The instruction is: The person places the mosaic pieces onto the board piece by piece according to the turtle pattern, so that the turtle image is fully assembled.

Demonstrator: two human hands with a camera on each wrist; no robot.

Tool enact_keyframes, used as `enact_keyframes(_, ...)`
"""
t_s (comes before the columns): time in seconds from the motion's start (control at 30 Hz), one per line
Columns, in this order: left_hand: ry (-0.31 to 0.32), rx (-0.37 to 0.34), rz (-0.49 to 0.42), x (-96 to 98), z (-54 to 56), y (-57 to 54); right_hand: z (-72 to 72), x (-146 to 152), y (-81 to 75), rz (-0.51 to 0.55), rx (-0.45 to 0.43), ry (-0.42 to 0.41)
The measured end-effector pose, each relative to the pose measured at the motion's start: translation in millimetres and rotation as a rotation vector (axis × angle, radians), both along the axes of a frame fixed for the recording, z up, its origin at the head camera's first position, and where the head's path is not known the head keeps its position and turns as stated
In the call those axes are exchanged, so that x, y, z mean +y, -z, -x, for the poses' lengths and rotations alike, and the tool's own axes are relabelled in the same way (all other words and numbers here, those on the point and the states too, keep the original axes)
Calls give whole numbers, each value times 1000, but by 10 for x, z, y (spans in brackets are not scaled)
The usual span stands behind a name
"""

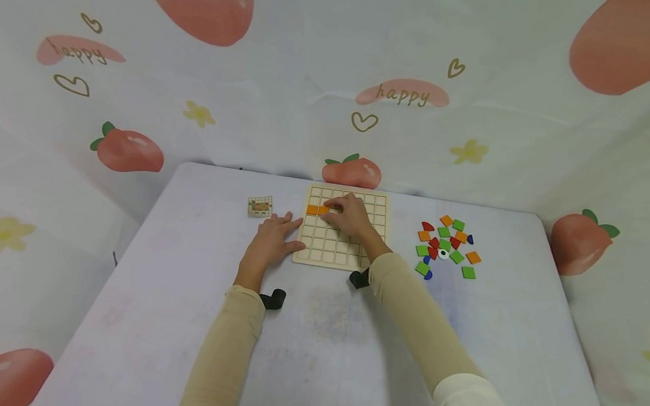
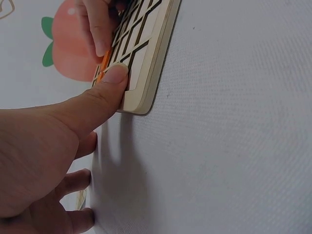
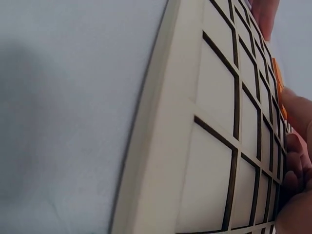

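Note:
A pale wooden grid board (image 1: 328, 257) lies on the table before me. My right hand (image 1: 351, 216) reaches over it and pinches an orange square tile (image 1: 323, 211) between thumb and index finger, low over a cell in an upper row. Right beside that tile, a second orange tile (image 1: 311, 210) sits in the row's leftmost cell. At the board's left edge my left hand (image 1: 272, 240) rests with fingers spread. In the left wrist view its thumb (image 2: 116, 73) lies on the board's corner, while the other fingertips touch the table.
A small pattern card (image 1: 260, 207) lies left of the board, just beyond the left fingertips. To the right is a loose scatter of green squares (image 1: 468, 272), orange squares (image 1: 473, 257), red pieces (image 1: 427, 227), blue pieces (image 1: 427, 275) and one white disc (image 1: 443, 254) with a dark centre.

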State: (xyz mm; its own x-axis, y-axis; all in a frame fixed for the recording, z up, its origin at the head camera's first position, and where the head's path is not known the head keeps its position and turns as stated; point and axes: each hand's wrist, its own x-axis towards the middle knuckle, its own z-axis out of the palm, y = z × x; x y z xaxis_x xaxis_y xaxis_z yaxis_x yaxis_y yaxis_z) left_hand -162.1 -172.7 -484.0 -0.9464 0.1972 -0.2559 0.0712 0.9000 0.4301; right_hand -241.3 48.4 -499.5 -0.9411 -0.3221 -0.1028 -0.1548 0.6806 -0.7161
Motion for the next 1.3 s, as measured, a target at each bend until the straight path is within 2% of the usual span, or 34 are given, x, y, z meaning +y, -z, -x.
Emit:
enact_keyframes(0.3, 0, -2, 7, 7, 2, 0, 5, -11, 20, -11, 15, 2)
enact_keyframes(0.47, 17, -4, 17, 17, 5, -9, -32, 32, -63, -42, 20, -25)
enact_keyframes(0.57, 12, -5, 11, 14, 8, -10, -72, 58, -143, -114, 53, -78)
enact_keyframes(0.77, 8, 1, 3, -1, 12, 16, -156, 99, -259, -331, 170, -188)
enact_keyframes(0.9, 6, 2, 5, -8, 9, 36, -208, 144, -277, -441, 210, -177)
enact_keyframes(1.03, -1, -8, 7, -3, 5, 42, -254, 230, -259, -544, 195, -165)
enact_keyframes(1.3, -22, -25, -12, 7, -5, 20, -288, 468, -226, -622, 168, -155)
